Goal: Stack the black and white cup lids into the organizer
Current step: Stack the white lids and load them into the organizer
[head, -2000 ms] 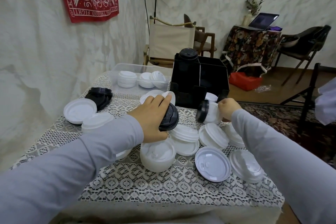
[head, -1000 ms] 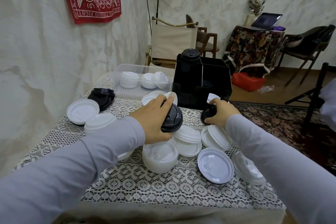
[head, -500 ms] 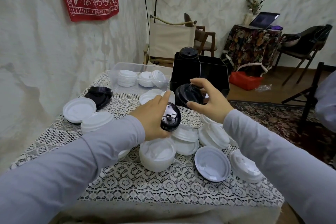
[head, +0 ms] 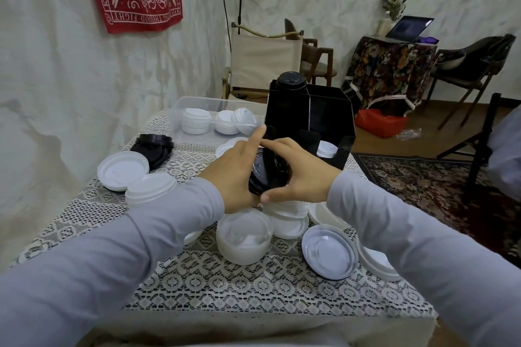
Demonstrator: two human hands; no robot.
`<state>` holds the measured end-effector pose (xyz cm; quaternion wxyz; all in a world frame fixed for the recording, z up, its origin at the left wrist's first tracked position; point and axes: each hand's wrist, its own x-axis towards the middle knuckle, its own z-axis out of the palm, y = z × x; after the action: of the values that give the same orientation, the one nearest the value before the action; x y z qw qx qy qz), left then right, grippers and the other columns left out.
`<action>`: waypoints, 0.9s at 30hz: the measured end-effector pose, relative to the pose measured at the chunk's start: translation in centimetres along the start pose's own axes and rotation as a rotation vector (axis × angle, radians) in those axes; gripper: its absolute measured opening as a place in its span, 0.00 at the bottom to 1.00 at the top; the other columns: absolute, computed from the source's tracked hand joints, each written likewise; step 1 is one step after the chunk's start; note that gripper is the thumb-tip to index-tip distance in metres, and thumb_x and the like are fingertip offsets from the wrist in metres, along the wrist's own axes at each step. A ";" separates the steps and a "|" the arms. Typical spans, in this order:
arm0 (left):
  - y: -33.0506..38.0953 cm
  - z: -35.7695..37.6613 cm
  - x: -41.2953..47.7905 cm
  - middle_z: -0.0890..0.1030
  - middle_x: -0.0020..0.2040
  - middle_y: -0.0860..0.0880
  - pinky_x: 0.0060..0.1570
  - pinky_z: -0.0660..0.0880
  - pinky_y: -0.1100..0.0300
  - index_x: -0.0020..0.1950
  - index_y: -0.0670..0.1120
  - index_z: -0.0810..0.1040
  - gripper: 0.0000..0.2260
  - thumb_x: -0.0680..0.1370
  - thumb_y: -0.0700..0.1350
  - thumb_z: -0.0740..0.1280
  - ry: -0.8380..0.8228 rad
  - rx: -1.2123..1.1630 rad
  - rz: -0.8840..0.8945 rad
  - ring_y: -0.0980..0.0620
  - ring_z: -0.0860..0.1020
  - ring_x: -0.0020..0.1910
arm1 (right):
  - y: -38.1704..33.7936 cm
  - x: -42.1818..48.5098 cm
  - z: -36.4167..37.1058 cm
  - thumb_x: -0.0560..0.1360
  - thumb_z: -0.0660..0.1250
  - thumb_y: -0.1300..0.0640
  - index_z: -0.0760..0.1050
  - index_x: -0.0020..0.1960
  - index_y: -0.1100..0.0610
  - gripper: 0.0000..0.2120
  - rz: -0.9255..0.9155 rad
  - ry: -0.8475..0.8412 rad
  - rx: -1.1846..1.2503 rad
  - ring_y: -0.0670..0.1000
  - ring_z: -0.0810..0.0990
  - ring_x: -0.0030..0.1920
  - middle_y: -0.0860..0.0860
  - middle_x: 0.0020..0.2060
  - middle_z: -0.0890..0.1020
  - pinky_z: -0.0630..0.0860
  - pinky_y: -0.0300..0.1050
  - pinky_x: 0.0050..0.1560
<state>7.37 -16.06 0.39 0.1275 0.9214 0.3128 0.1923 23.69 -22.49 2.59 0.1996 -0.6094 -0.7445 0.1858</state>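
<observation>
Where the black lids (head: 267, 175) are: middle of the frame, up off the table (head: 197, 284), squeezed between both hands, just in front of the organizer (head: 329, 115).
Why held so: I think the hands push them into one neat pile, so it can drop into a slot in one go.
Left hand (head: 234, 175): holds the pile from the left. One finger (head: 258, 135) points straight up. The rest hide behind the lids, maybe curled.
Right hand (head: 304, 175): fingers (head: 279, 146) curl over the top, thumb (head: 284, 194) under. It grips the pile.
Organizer: a tall stack (head: 290, 80) of black lids sticks out of the back left slot.
White lids (head: 245, 236): loose on the table, lower middle. More sit in the tub (head: 180, 110).
</observation>
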 end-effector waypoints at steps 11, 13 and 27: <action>-0.3 0.6 -0.2 0.68 0.66 0.44 0.60 0.69 0.53 0.75 0.56 0.38 0.52 0.66 0.49 0.75 0.043 -0.053 0.058 0.47 0.69 0.63 | 0.4 -0.2 0.2 0.62 0.76 0.43 0.59 0.73 0.47 0.44 0.049 0.120 -0.062 0.48 0.73 0.63 0.47 0.64 0.72 0.71 0.50 0.64; -0.2 0.5 -0.3 0.67 0.66 0.45 0.59 0.70 0.52 0.71 0.61 0.37 0.50 0.67 0.49 0.75 0.052 -0.056 0.063 0.47 0.69 0.63 | 0.1 -0.3 0.2 0.63 0.72 0.36 0.57 0.73 0.46 0.45 0.108 0.139 -0.160 0.50 0.73 0.64 0.46 0.66 0.72 0.71 0.52 0.63; -0.3 0.6 -0.4 0.64 0.68 0.45 0.59 0.71 0.46 0.72 0.60 0.40 0.51 0.64 0.51 0.76 0.080 0.019 0.118 0.44 0.69 0.63 | -0.6 0.0 0.8 0.52 0.73 0.29 0.59 0.70 0.45 0.52 0.205 0.085 -0.248 0.55 0.77 0.59 0.48 0.59 0.79 0.75 0.53 0.58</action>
<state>7.12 -16.16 -0.34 0.0946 0.9310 0.2645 0.2330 22.80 -22.58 2.23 0.1341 -0.7095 -0.6864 0.0860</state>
